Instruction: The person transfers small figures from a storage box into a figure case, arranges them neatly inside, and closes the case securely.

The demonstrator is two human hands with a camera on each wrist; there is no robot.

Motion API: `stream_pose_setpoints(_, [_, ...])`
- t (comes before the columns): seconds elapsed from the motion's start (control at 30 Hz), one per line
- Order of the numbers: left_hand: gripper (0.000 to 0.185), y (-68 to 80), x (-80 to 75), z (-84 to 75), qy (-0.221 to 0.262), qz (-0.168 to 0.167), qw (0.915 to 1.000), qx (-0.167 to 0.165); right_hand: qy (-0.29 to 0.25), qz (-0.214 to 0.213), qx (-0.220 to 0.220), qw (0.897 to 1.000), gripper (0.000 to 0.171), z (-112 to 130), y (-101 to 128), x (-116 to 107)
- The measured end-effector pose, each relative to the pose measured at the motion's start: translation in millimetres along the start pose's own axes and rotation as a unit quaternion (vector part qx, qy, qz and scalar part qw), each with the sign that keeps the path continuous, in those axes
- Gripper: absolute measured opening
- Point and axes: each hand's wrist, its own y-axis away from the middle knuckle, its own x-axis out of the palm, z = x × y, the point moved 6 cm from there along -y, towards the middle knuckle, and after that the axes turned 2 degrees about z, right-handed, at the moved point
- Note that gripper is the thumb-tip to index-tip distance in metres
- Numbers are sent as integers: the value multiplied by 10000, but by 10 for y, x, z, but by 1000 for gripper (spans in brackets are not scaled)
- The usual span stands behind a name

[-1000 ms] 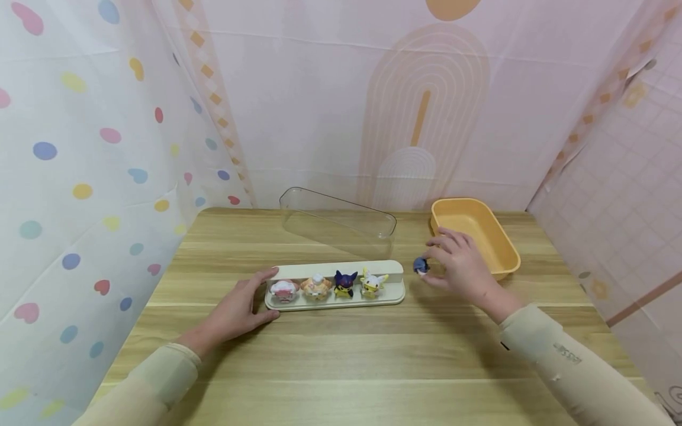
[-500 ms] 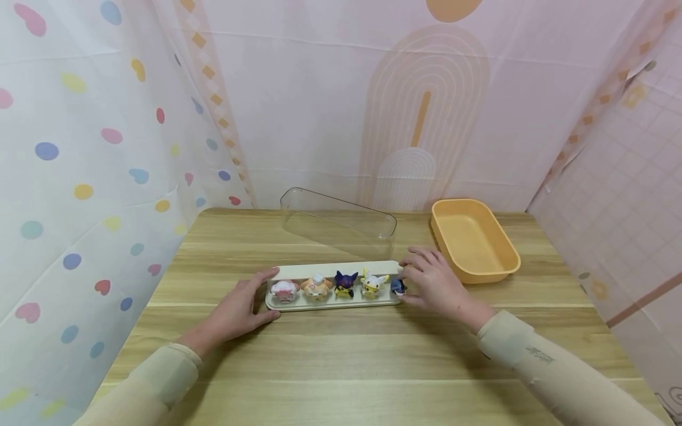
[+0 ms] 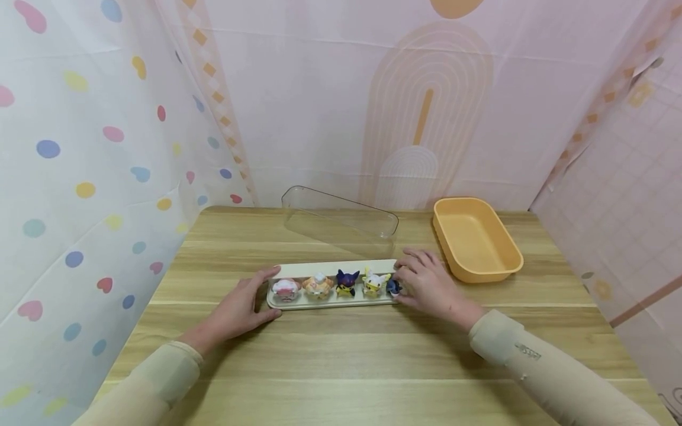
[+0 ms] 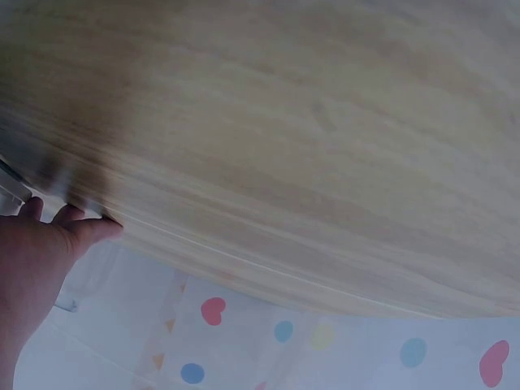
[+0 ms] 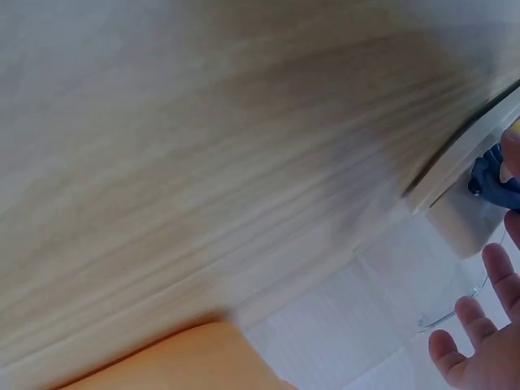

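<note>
A: What is the right hand (image 3: pixel 426 285) doing?

B: It pinches a small blue figurine (image 3: pixel 393 287) at the right end of the long cream tray (image 3: pixel 330 271), the other fingers spread loosely. The figurine sits in the tray, last in a row after a pink-and-white figurine (image 3: pixel 284 289), an orange-and-white figurine (image 3: pixel 318 285), a dark purple figurine (image 3: pixel 347 282) and a yellow-and-white figurine (image 3: pixel 373 283).

A: And the left hand (image 3: pixel 234 311)?

B: It grips the tray's left end, thumb on the near rim and fingers curved against the end wall, resting on the wooden bench (image 3: pixel 341 355).

A: Any writing to read?

B: A small dark print on the right sleeve (image 3: pixel 524 353), too small to make out.

A: What do the wrist views add?

B: The right wrist view shows the blue figurine (image 5: pixel 494 175) against the tray's edge (image 5: pixel 455 162) with fingertips (image 5: pixel 471 321) spread below, plus a corner of the orange tub (image 5: pixel 179 361). The left wrist view is mostly blurred bench grain, with the hand (image 4: pixel 36 260) at its edge and the heart-and-dot curtain (image 4: pixel 325 341). Only the head view shows the whole row, the clear plastic cover (image 3: pixel 341 220) lying behind the tray, and the orange tub (image 3: pixel 476 238) standing apart to the right
</note>
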Motion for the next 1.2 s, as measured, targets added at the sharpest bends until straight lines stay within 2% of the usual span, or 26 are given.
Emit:
stream_pose_setpoints(0.23, [92, -2, -5, -3, -25, -23, 10000, 22, 18, 187, 90, 9998, 50, -4, -1, 49])
stream_pose_setpoints(0.63, [92, -1, 7, 14, -11, -32, 10000, 68, 65, 220, 210, 9995, 56, 4, 4, 28])
stream_pose_setpoints(0.83, [92, 1, 11, 17, -14, -24, 10000, 61, 8, 68, 300, 9995, 58, -50, 28, -59])
stream_pose_setpoints(1.0, [92, -6, 13, 7, 5, -26, 10000, 58, -64, -23, 377, 9993, 60, -230, 52, -219])
stream_pose_setpoints(1.13, [92, -3, 11, 2, 0, -60, 9999, 104, -380, 29, 939, 9949, 50, -467, 30, -354])
stream_pose_setpoints(1.2, [93, 0, 10, 15, 17, -49, 9999, 117, -921, 162, 1496, 9843, 44, -600, 6, -392])
